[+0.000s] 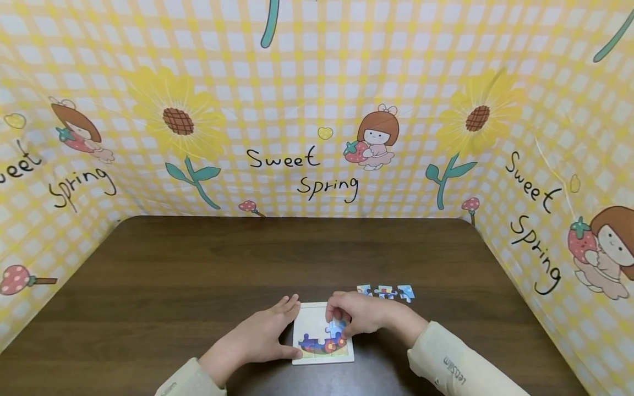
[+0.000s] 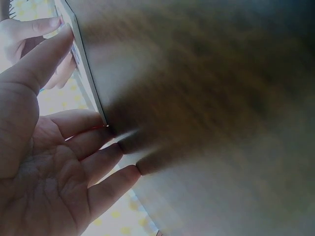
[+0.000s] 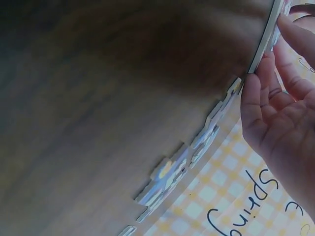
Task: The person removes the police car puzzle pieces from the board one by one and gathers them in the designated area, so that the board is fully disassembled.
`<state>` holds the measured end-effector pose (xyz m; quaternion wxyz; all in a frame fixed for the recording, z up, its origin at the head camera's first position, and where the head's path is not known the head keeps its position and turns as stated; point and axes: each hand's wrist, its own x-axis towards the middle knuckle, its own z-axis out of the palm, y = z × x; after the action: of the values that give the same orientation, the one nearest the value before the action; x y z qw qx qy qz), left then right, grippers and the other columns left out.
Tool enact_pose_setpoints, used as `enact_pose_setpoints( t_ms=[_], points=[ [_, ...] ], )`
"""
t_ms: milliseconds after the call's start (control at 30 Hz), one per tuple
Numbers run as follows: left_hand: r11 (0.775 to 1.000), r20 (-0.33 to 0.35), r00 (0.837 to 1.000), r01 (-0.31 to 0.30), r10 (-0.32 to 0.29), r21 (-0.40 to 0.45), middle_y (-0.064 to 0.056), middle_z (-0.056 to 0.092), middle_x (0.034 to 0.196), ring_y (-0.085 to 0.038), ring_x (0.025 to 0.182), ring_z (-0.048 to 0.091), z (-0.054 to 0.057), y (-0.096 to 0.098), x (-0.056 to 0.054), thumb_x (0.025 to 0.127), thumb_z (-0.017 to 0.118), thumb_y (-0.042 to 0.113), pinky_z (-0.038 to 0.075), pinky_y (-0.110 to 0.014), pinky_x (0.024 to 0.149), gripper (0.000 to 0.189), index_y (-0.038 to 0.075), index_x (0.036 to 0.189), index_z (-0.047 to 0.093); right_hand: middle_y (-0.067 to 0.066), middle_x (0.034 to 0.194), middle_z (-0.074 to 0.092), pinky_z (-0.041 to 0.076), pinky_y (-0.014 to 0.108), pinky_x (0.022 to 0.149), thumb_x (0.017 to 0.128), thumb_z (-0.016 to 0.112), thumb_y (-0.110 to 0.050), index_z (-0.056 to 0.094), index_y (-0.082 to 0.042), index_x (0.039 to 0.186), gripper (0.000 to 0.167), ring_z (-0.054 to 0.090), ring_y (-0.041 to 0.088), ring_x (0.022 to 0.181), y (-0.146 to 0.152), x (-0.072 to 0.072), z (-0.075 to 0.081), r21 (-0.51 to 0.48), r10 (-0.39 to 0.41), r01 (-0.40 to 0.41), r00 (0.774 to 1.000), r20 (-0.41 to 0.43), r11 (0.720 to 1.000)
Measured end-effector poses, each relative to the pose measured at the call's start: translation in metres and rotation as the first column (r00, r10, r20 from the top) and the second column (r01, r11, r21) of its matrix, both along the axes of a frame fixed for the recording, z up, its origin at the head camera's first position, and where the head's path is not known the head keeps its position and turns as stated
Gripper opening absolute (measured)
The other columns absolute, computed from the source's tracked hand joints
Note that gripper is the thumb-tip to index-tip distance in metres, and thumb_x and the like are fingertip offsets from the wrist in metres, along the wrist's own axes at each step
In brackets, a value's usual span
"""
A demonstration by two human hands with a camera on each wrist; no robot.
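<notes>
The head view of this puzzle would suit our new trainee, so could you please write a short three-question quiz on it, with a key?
1. True or false: the left hand touches the left side of the puzzle frame.

2. Multiple choice: as the head view shows them, where do the loose pieces lie?
A) Left of the frame
B) Past the frame's far right corner
C) Between the frame and the wearer

3. Short answer: which hand is at the light-blue piece inside the frame?

Key: 1. True. 2. B. 3. The right hand.
</notes>
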<state>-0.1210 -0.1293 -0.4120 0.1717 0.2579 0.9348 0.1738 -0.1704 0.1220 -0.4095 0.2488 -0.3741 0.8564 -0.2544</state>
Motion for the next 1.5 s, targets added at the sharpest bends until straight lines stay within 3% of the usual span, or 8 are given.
enact_pose_setpoints(
  t_ms=[267,667,1000,1500],
  points=[
    [1.000,0.013,1.000,-0.005,0.005,0.001,-0.017,0.030,0.162,-0.035,0.150,0.028,0.001,0.000,0.001,0.083,0.074,0.054,0.035,-0.054,0.115,0.095,-0.001,0.151,0.037,-0.002,0.092,0.054,0.045,0.018,0.074,0.082,0.078,0.000,0.058,-0.014,0.100,0.030,0.050,0.008,0.079,0.001,0.002,0.000,-0.018,0.023,-0.023,1.000,-0.018,1.000],
    [1.000,0.022,1.000,-0.001,0.001,0.002,-0.017,0.029,0.162,-0.035,0.151,0.028,0.003,0.001,0.000,0.083,0.074,0.052,0.034,-0.054,0.115,0.094,-0.002,0.151,0.037,-0.001,0.090,0.056,0.045,0.019,0.071,0.085,0.075,0.001,0.056,-0.014,0.099,0.029,0.050,0.007,0.077,0.003,0.002,0.000,-0.075,0.023,-0.021,0.999,0.025,0.997],
    [1.000,0.004,1.000,-0.003,0.003,0.005,-0.018,0.030,0.162,-0.035,0.151,0.028,0.001,0.001,0.000,0.083,0.075,0.052,0.035,-0.053,0.115,0.094,-0.003,0.151,0.037,-0.002,0.084,0.058,0.045,0.019,0.070,0.088,0.067,0.007,0.059,-0.008,0.100,0.021,0.048,0.002,0.076,0.006,0.001,0.000,-0.186,0.038,-0.019,0.994,0.101,0.982],
    [1.000,0.008,1.000,-0.009,0.009,0.000,-0.016,0.031,0.162,-0.034,0.151,0.028,0.000,0.001,0.000,0.083,0.075,0.053,0.035,-0.053,0.115,0.095,-0.001,0.151,0.038,0.001,0.084,0.061,0.047,0.019,0.071,0.090,0.065,0.007,0.062,-0.006,0.101,0.017,0.050,0.003,0.076,0.012,-0.001,-0.002,-0.242,0.015,0.015,0.992,0.121,0.970]
  ],
)
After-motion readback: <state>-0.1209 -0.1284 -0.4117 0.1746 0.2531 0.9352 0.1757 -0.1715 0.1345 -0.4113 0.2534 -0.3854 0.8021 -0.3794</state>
